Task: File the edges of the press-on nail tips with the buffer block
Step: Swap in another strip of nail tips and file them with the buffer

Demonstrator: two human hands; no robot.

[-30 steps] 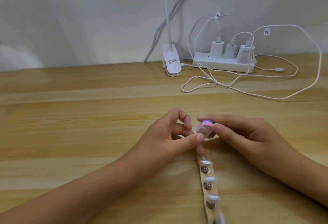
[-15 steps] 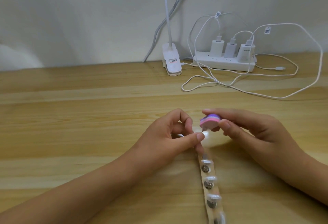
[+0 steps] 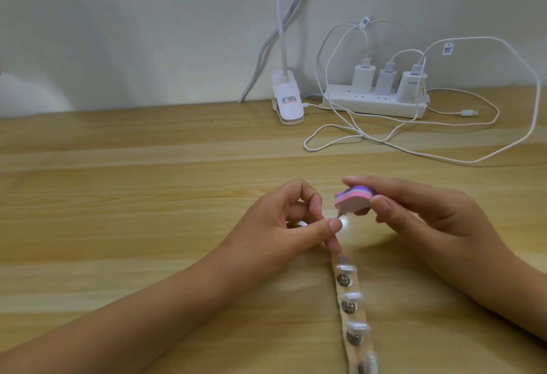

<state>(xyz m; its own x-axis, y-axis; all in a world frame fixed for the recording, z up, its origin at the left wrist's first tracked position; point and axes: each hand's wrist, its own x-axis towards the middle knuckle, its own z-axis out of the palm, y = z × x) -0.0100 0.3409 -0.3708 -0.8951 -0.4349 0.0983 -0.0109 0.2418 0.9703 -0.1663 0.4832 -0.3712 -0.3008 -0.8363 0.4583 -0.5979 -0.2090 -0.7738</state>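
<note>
while the left grip (image 3: pixel 284 225) is pinching the nail tip (image 3: pixel 339 213), the right grip (image 3: pixel 429 219) is clamping the buffer block (image 3: pixel 353 197), wanting light edge strokes.

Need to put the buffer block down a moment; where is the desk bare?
Bare desk spreads left of the left hand, back to the clip lamp. A narrower band lies between the right hand and the cables. Crowded: power strip at back right, nail strip near the front edge.
</note>
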